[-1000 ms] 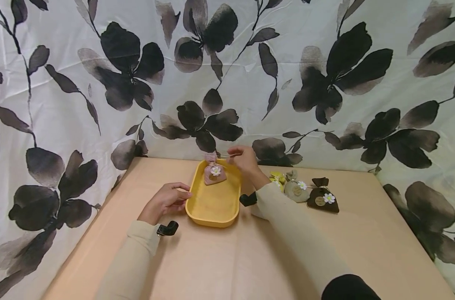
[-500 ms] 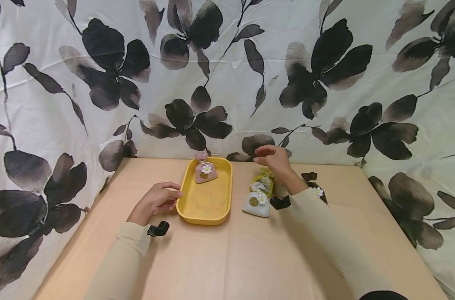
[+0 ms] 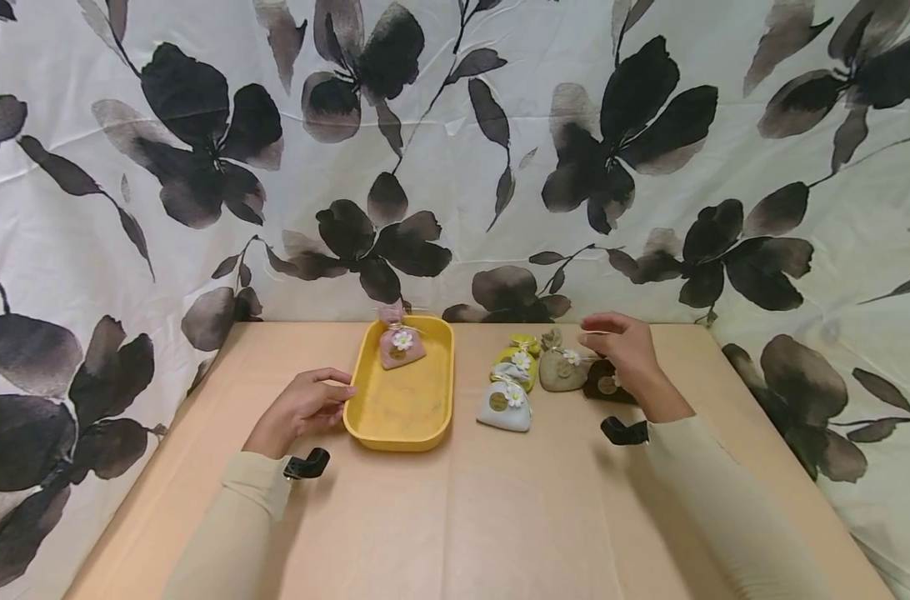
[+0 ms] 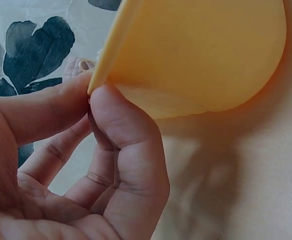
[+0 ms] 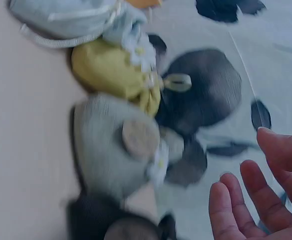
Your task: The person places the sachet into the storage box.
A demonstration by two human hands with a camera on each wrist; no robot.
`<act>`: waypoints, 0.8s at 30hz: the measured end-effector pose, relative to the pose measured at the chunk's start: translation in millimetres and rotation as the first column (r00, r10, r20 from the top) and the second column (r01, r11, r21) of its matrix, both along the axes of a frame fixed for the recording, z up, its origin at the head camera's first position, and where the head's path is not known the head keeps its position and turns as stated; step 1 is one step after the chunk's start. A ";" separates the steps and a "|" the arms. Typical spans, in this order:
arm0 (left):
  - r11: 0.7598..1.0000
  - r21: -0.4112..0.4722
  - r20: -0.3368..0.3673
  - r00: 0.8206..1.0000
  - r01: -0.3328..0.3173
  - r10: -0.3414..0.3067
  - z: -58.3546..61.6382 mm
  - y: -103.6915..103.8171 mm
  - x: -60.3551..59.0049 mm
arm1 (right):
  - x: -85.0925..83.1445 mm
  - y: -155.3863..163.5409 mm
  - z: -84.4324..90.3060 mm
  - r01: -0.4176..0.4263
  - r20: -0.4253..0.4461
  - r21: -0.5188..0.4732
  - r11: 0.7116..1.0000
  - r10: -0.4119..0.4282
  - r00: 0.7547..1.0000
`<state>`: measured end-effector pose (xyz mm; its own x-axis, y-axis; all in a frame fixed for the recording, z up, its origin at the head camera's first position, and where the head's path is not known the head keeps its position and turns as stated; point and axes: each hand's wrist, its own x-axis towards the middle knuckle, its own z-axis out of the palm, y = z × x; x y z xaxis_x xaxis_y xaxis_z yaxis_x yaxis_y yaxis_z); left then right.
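Note:
My left hand (image 3: 300, 407) pinches the left rim of a yellow tray (image 3: 398, 442) between thumb and fingertips, which the left wrist view (image 4: 195, 60) shows up close. In the tray's far left corner lies a pink drawstring pouch (image 3: 401, 348) with a white flower. My right hand (image 3: 629, 358) is over a dark brown pouch (image 3: 602, 382), covering part of it in the head view; its fingers are spread and hold nothing. Left of that hand sit a grey-green pouch (image 3: 562, 371), a yellow pouch (image 3: 528, 379) and a pale blue-white pouch (image 3: 503, 408).
The table (image 3: 455, 533) has a peach-coloured cover. Behind it and along both sides hangs a white cloth (image 3: 500, 208) with large dark flowers. Black wrist cameras are strapped on both sleeves.
My right hand has moved right, from beside the tray to above the dark brown pouch, uncovering the other pouches. The left hand stays at the tray's rim. The head view has turned slightly right.

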<state>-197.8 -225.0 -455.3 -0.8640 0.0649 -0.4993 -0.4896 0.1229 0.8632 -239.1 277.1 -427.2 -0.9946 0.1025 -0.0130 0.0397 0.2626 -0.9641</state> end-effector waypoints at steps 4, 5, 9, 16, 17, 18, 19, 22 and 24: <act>1.000 -0.016 0.002 1.000 0.000 0.000 0.2 0.2 -0.5 | 12.4 29.0 -8.7 0.056 0.008 -0.013 0.998 -0.056 0.998; 1.000 -0.016 0.001 1.000 0.002 -0.002 0.0 0.1 -0.7 | 15.6 35.2 -10.5 0.068 0.011 -0.006 0.998 -0.068 0.998; 1.000 -0.004 0.001 1.000 -0.005 0.005 -1.2 -0.5 -1.7 | 24.4 58.2 -18.8 0.106 0.023 0.037 0.994 -0.106 0.994; 1.000 0.009 0.007 1.000 -0.020 0.020 -1.6 -1.3 -2.4 | 26.8 79.6 -38.4 0.085 0.089 0.082 0.993 -0.092 0.992; 1.000 0.008 0.009 1.000 -0.023 0.023 -1.6 -1.1 -2.2 | 26.4 80.2 -41.4 0.066 0.103 0.094 0.993 -0.076 0.992; 1.000 0.007 0.010 1.000 -0.022 0.022 -1.7 -0.9 -2.2 | 25.9 80.5 -44.3 0.049 0.120 0.119 0.992 -0.063 0.991; 1.000 0.004 0.011 1.000 -0.021 0.021 -1.7 -0.5 -2.2 | 25.6 80.1 -46.7 0.035 0.136 0.136 0.990 -0.054 0.989; 1.000 -0.004 0.009 1.000 -0.008 0.008 -1.9 1.4 -3.1 | 25.5 78.1 -52.3 0.007 0.156 0.199 0.980 -0.039 0.987; 1.000 -0.007 0.008 1.000 -0.002 0.002 -2.1 3.1 -4.4 | 25.4 77.4 -55.2 0.002 0.155 0.236 0.972 -0.040 0.987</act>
<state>-202.2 -221.8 -457.4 -0.8600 0.0599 -0.5068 -0.4969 0.1284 0.8583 -213.6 354.5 -482.3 -0.9795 0.1421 -0.1426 0.1941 0.4775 -0.8569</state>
